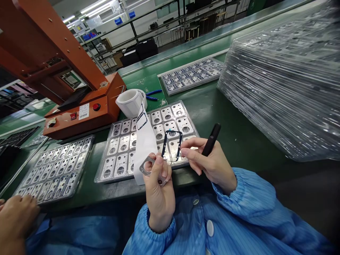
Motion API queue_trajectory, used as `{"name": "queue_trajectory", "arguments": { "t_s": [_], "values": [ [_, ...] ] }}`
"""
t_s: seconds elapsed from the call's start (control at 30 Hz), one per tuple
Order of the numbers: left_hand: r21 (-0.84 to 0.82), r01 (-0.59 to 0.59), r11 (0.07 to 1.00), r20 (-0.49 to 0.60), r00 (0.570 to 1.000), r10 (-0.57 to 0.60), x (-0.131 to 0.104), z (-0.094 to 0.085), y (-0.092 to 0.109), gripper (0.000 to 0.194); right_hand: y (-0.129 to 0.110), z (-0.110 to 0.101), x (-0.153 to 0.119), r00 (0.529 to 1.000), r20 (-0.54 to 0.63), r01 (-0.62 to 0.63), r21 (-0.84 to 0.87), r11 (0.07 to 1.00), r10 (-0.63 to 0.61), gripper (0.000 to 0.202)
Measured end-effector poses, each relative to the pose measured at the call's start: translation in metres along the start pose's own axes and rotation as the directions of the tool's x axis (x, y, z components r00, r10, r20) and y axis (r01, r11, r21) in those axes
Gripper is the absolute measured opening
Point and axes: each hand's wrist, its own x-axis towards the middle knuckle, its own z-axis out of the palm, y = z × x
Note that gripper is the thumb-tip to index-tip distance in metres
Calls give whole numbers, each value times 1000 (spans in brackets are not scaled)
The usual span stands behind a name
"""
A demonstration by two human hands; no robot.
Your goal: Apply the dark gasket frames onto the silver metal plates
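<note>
Left hand [158,193] pinches small metal plate [147,166], thumb over top, plate just in front of tray [102,175] near edge. Right hand [209,161] holds black pen-like tool [211,139] in crook of thumb; fingertips [186,153] closed on thin black frame [172,146]. Frame hangs upright, long axis near vertical, just right of and above plate, between both hands, over tray. Frame possibly still stuck to white strip [145,147] running from roll [130,102] behind tray; hard to tell. Co-worker's hand [16,216] far left of tray.
</note>
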Motion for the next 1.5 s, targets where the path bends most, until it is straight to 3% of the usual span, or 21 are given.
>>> {"name": "queue_trajectory", "arguments": {
  "t_s": [0.77, 1.13, 1.23, 1.37, 1.5],
  "values": [
    [4, -19, 1000, -13, 1000, 19, -1, 0, -2, 25, 1, -1, -2, 1000, 17, 7, 30, 1000, -7, 9],
    [158, -42, 987, 110, 994, 24, 1, -2, 3, 25, 2, -3, -5, 995, -17, 98, 60, 993, -97, 9],
    [163, -2, 987, 113, 993, -16, 3, -1, 9, 39, 0, -3, -6, 988, -28, 154, 94, 984, -152, 11],
    [175, 90, 981, 171, 978, -120, 5, -1, 15, 36, 0, -3, -5, 980, -63, 195, 111, 974, -189, 11],
    [159, 150, 976, 238, 953, -185, 3, -1, 16, 33, 1, -3, -4, 973, -25, 229, 49, 972, -228, 6]
  ]
}}
